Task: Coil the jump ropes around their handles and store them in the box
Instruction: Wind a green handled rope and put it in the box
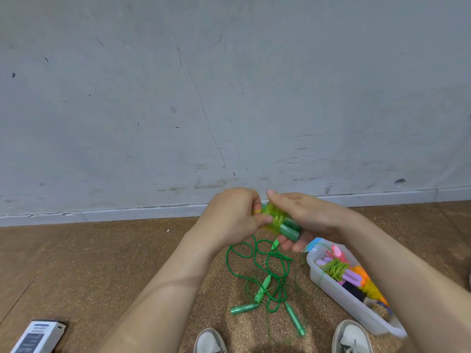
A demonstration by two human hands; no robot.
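Observation:
I hold a pair of green jump-rope handles (289, 229) in front of me, with yellow-green rope (274, 215) wound round them. My left hand (235, 212) grips the wound end, fingers curled. My right hand (303, 216) cradles the handles from beneath, thumb stretched over the top. Below, on the floor, lie loose dark green ropes (265, 271) in a tangle with green handles (244, 308). A white plastic box (339, 294) at the right holds several coiled ropes in purple, pink, orange and yellow.
A grey scuffed wall rises right ahead, its skirting meeting the brown speckled floor. A small white and dark carton (38, 336) lies at the bottom left. My two white shoes (210, 341) stand at the lower edge, close to the tangle and the box.

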